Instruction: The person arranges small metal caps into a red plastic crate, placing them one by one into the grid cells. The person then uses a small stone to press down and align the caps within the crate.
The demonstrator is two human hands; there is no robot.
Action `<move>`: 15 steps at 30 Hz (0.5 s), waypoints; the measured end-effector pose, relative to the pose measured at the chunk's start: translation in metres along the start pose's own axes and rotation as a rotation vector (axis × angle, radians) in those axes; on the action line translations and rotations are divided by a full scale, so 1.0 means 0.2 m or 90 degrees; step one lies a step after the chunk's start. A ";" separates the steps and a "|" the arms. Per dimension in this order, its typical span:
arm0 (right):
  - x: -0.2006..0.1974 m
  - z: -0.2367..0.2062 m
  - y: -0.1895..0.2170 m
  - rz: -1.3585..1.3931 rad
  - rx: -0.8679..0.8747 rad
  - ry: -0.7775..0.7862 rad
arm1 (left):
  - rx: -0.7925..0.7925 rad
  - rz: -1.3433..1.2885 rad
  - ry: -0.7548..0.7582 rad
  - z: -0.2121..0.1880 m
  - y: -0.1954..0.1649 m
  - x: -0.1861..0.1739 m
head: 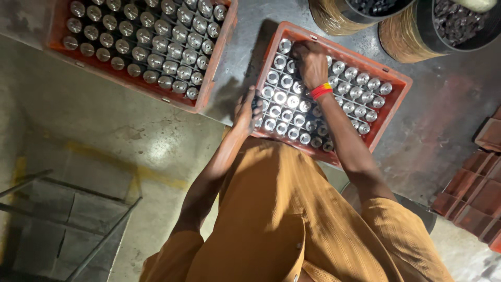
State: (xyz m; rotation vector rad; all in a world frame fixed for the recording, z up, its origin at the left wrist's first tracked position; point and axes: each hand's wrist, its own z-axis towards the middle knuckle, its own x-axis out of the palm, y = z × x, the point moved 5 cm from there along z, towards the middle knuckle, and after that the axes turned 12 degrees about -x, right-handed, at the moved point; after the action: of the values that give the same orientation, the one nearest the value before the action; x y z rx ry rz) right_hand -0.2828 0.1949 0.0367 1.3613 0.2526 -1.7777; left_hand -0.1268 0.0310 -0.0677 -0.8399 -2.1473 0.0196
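**Metal cups packed in the red crate, both hands at work on it**

Metal cups point(292, 102), shiny and round, stand upright in tight rows inside the red crate point(396, 86), open ends up, so each one can be reached from above. The crate sits on a grey metal tabletop point(443, 120) straight in front of the person, tilted a little against the table edge.

The right hand point(311, 61) is over the far left corner of the crate, fingers curled down together onto a cup in the back rows; whether it actually grips one I cannot tell, since the knuckles hide the fingertips. A red and yellow band point(321, 91) circles that wrist. The left hand point(246, 110) lies against the near left wall of the crate, fingers closed around the rim, apparently steadying it.

Left of the crate, well apart, a second red crate point(209, 89) holds darker, duller cylinders in the same upright rows. Beyond the crate, at its far right, two round baskets point(402, 39) carry small dark pieces. To the right of the crate, lower down, lie stacked empty red trays point(480, 193)
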 end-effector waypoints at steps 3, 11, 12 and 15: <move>0.01 0.03 -0.02 -0.027 0.012 0.034 | -0.014 0.014 -0.058 -0.04 -0.03 0.01; -0.04 -0.23 0.14 0.253 0.303 -0.055 | 0.026 0.148 0.009 -0.07 0.00 0.10; 0.02 -0.31 0.22 0.390 0.351 0.012 | 0.061 0.273 -0.061 -0.06 0.02 0.08; 0.08 -0.46 0.48 0.450 0.153 -0.023 | 0.242 0.606 -0.217 -0.04 0.06 0.09</move>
State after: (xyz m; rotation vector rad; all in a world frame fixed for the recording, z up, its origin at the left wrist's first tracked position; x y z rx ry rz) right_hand -0.1505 0.1859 0.0186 1.3557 -0.4330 -1.2514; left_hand -0.1230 0.0500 -0.0535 -1.6101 -1.7367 1.0757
